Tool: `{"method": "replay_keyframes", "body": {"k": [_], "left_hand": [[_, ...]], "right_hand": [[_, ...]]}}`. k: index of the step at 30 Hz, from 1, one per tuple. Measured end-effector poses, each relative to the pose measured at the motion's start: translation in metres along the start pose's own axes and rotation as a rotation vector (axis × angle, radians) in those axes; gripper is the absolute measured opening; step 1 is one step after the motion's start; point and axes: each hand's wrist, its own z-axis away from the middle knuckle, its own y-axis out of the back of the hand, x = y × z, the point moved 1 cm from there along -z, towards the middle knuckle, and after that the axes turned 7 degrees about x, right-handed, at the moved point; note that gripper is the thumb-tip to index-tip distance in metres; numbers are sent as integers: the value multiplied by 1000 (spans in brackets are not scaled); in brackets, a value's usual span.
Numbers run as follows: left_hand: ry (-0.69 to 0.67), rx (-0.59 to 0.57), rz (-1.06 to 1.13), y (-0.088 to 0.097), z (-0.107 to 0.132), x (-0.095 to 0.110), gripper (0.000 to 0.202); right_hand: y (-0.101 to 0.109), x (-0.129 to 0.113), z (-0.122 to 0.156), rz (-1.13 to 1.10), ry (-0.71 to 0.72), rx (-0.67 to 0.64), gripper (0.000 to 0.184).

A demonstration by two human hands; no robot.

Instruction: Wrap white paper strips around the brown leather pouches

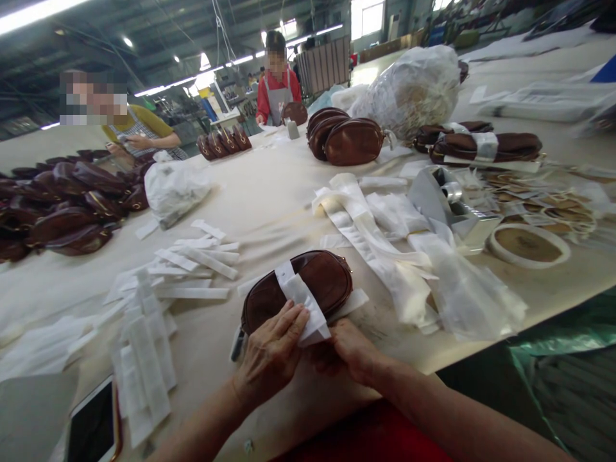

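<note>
A dark brown leather pouch (266,301) with a zip lies on the table in front of me, a white paper strip (308,305) wrapped across its middle. My left hand (272,353) holds the strip against the pouch's near edge, fingers close together and the thumb hidden. Beside it, my right hand (353,350) is closed at the pouch's near side, by the strip's loose end. Its fingertips are in shadow, and I cannot see what they grip. A pale piece of paper shows under the pouch's right end.
Loose paper strips (192,263) lie to the left, near a phone (94,420). On the right are a metal tape dispenser (447,199), crumpled paper (375,237) and a tape roll (527,245). More brown pouches (346,141) and two people (279,90) are farther back.
</note>
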Motion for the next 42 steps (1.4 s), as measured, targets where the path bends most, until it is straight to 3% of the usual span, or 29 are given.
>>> {"method": "replay_keyframes", "body": {"k": [5,9,12,14,16,18,20,22,31,42], "left_hand": [[1,-50,26,2,2,1,41],[-4,-42,-22,-2,6,3,37],[-15,-15,-53,-5,9,6,37],[-8,9,-61,-7,10,8,35],[0,31,-66,-7,10,10,33],[10,62,-70,-8,10,11,30],[25,85,-71,-10,11,12,29],[39,99,-64,-13,13,12,30],[60,210,16,-14,15,13,25],[-61,249,73,-16,18,6,10]], "right_hand": [[0,1,-3,17,-163,21,21],[4,3,-3,114,-158,-13,23],[21,8,4,233,-101,-16,19],[36,7,7,356,201,95,14],[47,0,10,559,725,197,21],[49,-7,10,805,1190,173,36],[45,-11,6,1012,1385,74,45],[40,-11,1,1096,1475,34,49],[55,8,-10,1141,1604,-81,60],[49,8,-9,1161,1672,-80,28]]}}
